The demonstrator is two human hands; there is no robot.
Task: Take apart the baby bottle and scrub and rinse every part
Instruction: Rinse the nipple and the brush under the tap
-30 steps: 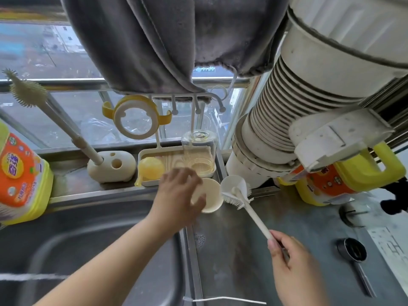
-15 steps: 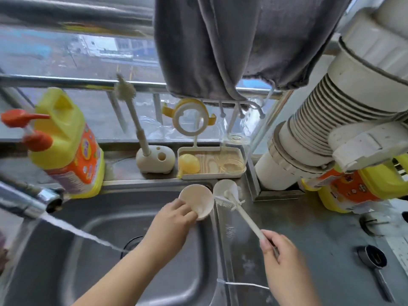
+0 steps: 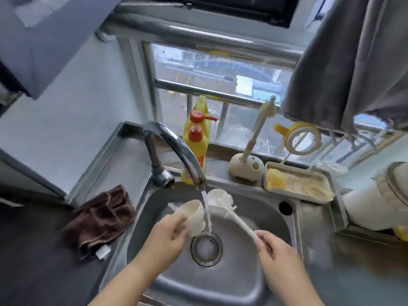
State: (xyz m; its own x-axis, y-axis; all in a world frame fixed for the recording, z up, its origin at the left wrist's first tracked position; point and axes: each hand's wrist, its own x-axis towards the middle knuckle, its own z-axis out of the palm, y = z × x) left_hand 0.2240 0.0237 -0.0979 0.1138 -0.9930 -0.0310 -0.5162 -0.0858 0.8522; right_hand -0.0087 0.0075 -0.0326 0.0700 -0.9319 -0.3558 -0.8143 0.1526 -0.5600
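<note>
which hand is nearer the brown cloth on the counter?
Left. The left hand is over the sink, just right of the brown cloth; the right hand is farther right.

Daylight enters through the window (image 3: 212, 93) at twelve o'clock, cool and fairly even, leaving the scene moderately bright. The faucet (image 3: 176, 149) carries a pale streak of glare along its curve, and the sink (image 3: 254, 204) shows soft reflections. Toward nine and seven o'clock the frame falls dim and smeared. Motion blur softens most edges. Wide-angle distortion bows the straight lines toward the borders, strongest at three o'clock.
</note>
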